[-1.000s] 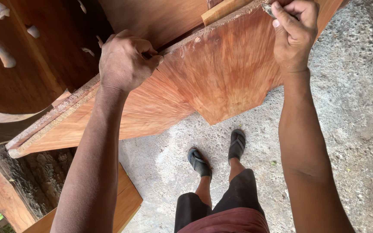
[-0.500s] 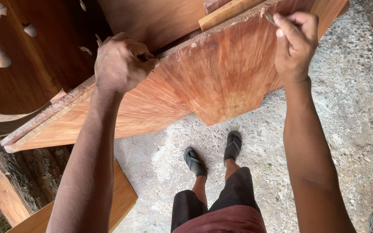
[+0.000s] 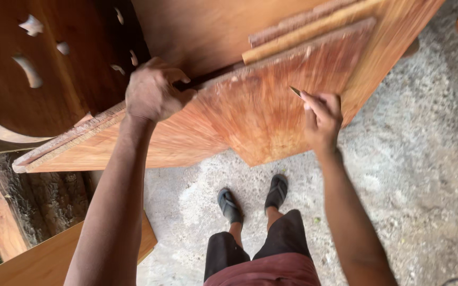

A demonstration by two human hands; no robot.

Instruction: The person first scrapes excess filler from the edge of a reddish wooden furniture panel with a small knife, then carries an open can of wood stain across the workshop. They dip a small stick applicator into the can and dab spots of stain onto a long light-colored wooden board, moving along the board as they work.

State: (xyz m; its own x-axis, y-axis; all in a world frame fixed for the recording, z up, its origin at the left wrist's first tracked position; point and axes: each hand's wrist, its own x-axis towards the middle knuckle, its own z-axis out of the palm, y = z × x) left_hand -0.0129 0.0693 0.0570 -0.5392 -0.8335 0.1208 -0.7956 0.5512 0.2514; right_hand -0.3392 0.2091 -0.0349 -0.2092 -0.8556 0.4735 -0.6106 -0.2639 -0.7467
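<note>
Plywood sheet (image 3: 250,116), reddish-brown with a fanned grain, lies tilted across the middle of the view, its far edge resting against darker wooden furniture and its near corner hanging over the concrete floor (image 3: 414,175). The left hand (image 3: 152,95) is closed over the sheet's upper edge, fingers curled behind it and out of sight. The right hand (image 3: 322,119) is pinched shut on a small thin tool (image 3: 296,91) (a pencil or a blade, too blurred to tell which), whose tip touches the sheet's face just above the fingers. Just beyond that tip, a pale wooden strip (image 3: 308,33) runs along the sheet's top edge. Left of the left hand stands a dark rounded wooden panel (image 3: 43,79) with carved cut-outs. Below both hands, well apart from them, the person's feet in dark sandals (image 3: 253,198) stand on the floor, under dark shorts. Down by the left forearm lies a light wooden board (image 3: 54,259) beside a rough log.
</note>
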